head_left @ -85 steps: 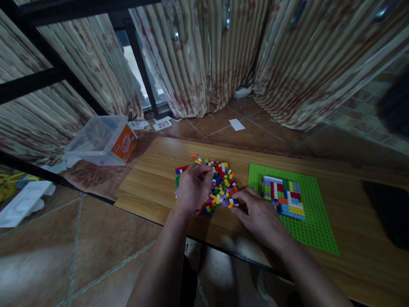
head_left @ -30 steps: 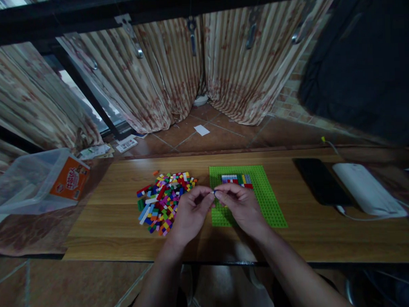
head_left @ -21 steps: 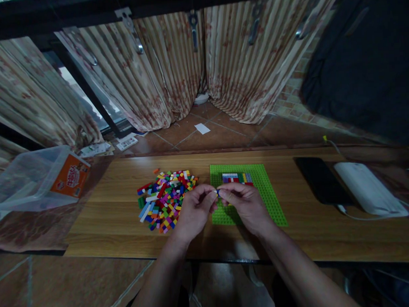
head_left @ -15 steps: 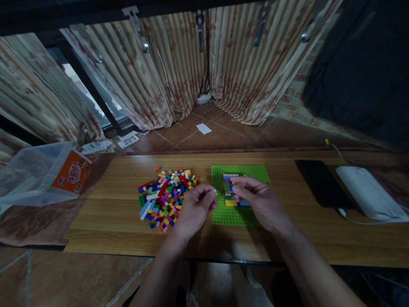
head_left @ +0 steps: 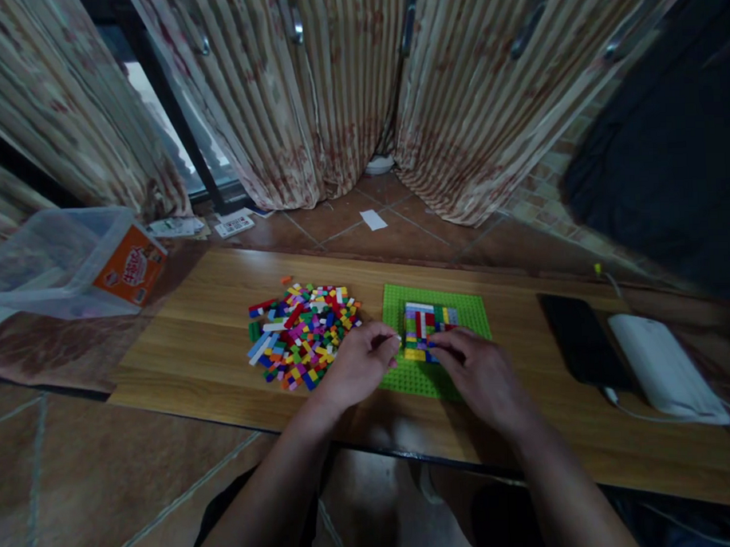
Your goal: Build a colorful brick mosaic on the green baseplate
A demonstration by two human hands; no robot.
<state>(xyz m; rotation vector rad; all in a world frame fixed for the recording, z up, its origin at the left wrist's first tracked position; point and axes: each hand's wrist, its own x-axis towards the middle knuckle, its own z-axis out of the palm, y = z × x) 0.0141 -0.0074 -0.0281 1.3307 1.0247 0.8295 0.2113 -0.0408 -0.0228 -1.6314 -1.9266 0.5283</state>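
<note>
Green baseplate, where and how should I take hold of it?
Probably best by the bare margins at its left and right edges, coming in low from both sides. The green baseplate lies flat on the table, and the brick build leaves those studded edges uncovered.

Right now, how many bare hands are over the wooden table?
2: the left hand, between the heap of multicoloured plastic bricks and the green studded baseplate; the right hand, at the multicoloured brick panel.
</note>
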